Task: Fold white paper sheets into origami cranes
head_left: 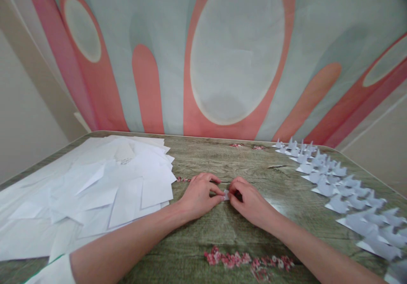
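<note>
- A pale grey-green wall covering [203, 59] with coral-red bands and large whitish ovals rises behind the work surface, filling the upper half of the scene.
- A table [219, 161] with a greenish-brown wood-grain top stretches below it, rounded at its far corners.
- A broad, loose heap of flat white paper sheets [104, 190] spreads over the table's left side, its pieces overlapping at many angles; one sheet toward the back bears a few lines of writing, too small to read.
- Folded white paper birds [337, 204] with pointed tips stand close together in slanting rows along the table's right side, running from the far edge toward the near corner.
- The person's left hand [201, 194], its arm leaving a white sleeve [52, 271] at lower left, pinches the left edge of a small piece of white paper [226, 195] between thumb and index finger, the other fingers loosely bent above.
- The right hand [249, 199], fingers curled inward, grips the same piece from the opposite side.
- Pink blossom clusters [233, 259] decorate the tabletop between the forearms, with smaller ones near the left hand and by the far edge.
- The small piece sits at mid-table, between the two hands, mostly hidden by the fingers.
</note>
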Tool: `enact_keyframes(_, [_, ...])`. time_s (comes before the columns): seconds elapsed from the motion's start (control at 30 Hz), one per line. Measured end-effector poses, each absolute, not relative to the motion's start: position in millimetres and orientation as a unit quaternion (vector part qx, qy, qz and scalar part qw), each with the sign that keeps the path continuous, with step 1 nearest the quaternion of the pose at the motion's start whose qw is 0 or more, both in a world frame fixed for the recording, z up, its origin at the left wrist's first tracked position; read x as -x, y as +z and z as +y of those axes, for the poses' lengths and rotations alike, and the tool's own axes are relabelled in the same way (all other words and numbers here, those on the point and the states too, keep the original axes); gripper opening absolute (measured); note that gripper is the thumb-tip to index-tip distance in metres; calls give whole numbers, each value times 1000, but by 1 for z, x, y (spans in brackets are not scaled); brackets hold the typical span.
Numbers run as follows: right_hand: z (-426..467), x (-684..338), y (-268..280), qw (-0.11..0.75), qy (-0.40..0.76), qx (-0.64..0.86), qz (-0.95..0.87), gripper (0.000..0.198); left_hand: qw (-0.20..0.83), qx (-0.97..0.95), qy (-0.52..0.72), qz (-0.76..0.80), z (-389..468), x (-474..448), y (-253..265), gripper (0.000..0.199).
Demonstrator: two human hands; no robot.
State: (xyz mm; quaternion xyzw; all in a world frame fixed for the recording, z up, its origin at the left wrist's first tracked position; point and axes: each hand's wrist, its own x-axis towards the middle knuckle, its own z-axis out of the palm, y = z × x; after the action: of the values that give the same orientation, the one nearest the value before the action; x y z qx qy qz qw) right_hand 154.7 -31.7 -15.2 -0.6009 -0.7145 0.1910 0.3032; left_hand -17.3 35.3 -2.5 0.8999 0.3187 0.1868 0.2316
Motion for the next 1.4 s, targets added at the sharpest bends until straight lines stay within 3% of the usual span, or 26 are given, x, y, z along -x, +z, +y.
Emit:
enact_keyframes(0.43, [-30,-152,-15,290,181,619,-707,12,186,-917,170,310,32,19,0,12])
enact_keyframes(0.83, [-31,-156,-19,304,179,605,-714,13,-110,-973,49,198,-4,23,2,36])
enact_keyframes(1.4, [-32,-157,-23,319,171,591,-721,14,-67,-977,55,194,-10,26,5,43])
